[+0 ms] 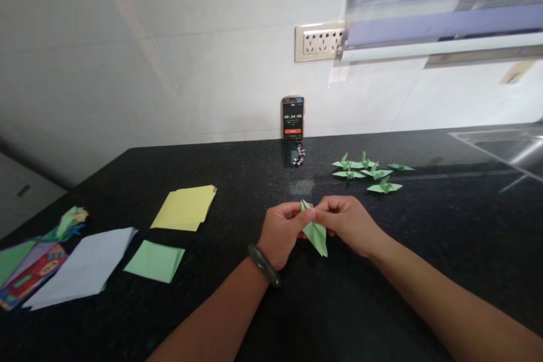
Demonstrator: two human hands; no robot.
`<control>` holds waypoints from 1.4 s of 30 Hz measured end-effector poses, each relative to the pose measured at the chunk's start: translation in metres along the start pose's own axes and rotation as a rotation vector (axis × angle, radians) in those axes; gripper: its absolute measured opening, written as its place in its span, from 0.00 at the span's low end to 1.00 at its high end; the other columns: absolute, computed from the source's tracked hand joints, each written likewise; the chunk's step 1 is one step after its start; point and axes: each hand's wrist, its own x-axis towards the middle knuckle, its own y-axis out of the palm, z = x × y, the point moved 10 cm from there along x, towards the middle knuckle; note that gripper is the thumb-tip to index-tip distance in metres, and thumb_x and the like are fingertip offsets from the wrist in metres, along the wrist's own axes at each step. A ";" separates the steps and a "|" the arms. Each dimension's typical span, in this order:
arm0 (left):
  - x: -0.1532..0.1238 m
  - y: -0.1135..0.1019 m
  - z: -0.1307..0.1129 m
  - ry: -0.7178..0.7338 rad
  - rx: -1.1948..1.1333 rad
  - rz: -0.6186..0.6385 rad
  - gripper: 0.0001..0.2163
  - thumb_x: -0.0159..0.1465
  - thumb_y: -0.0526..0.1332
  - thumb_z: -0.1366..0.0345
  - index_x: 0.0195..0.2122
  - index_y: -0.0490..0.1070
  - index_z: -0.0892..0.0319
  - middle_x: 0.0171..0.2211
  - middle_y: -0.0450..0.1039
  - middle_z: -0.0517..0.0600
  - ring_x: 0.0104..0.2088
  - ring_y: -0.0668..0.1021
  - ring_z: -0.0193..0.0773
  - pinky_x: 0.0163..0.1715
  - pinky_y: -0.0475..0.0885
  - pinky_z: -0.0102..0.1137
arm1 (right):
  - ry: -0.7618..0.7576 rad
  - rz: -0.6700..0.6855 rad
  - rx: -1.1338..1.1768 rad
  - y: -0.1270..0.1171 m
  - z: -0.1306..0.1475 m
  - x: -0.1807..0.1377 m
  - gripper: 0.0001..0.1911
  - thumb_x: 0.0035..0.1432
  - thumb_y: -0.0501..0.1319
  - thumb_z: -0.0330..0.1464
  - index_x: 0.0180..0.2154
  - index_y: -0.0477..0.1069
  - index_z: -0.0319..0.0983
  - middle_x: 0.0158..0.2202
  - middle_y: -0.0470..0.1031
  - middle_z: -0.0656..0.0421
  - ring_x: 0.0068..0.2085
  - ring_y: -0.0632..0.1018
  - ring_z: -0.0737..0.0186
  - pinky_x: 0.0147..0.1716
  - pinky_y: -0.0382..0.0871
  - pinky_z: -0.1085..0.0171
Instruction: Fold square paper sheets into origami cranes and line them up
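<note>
Between my hands is a partly folded green origami paper (315, 236), narrow and pointed at both ends, held just above the dark countertop. My left hand (283, 232), with a dark bangle on its wrist, pinches it with the thumb across its upper part. From the other side my right hand (345, 220) grips its edge between thumb and fingers. Some fingertips are hidden behind the paper. Beyond my right hand stand several folded green paper cranes (384, 185) in a loose group.
On the left lie a yellow paper stack (184, 208), green square sheets (155, 261), white sheets (87, 268) and a colourful packet (34, 274). A phone (293, 119) showing 00:24:00 leans against the wall, a beaded strap (299, 156) before it. A sink (509, 150) edge shows at right.
</note>
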 end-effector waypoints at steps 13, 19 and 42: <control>-0.003 -0.038 -0.016 0.212 0.007 -0.404 0.11 0.51 0.64 0.59 0.26 0.73 0.63 0.19 0.70 0.45 0.19 0.70 0.28 0.19 0.65 0.24 | -0.139 -0.017 -0.205 0.012 0.013 -0.008 0.12 0.45 0.62 0.36 0.33 0.67 0.37 0.22 0.68 0.63 0.21 0.68 0.70 0.20 0.63 0.70; -0.001 -0.035 -0.010 0.122 -0.022 -0.368 0.09 0.50 0.64 0.61 0.28 0.73 0.63 0.21 0.72 0.46 0.21 0.73 0.31 0.21 0.68 0.25 | -0.351 -0.181 -0.530 0.001 0.028 -0.013 0.12 0.49 0.55 0.28 0.38 0.71 0.36 0.27 0.74 0.59 0.28 0.73 0.65 0.28 0.67 0.66; -0.005 -0.023 -0.002 0.110 -0.157 -0.322 0.11 0.52 0.64 0.63 0.34 0.72 0.63 0.26 0.74 0.48 0.26 0.75 0.31 0.27 0.73 0.26 | -0.322 -0.295 -0.554 -0.009 0.033 -0.014 0.12 0.53 0.51 0.29 0.31 0.73 0.39 0.29 0.76 0.58 0.32 0.74 0.62 0.32 0.64 0.66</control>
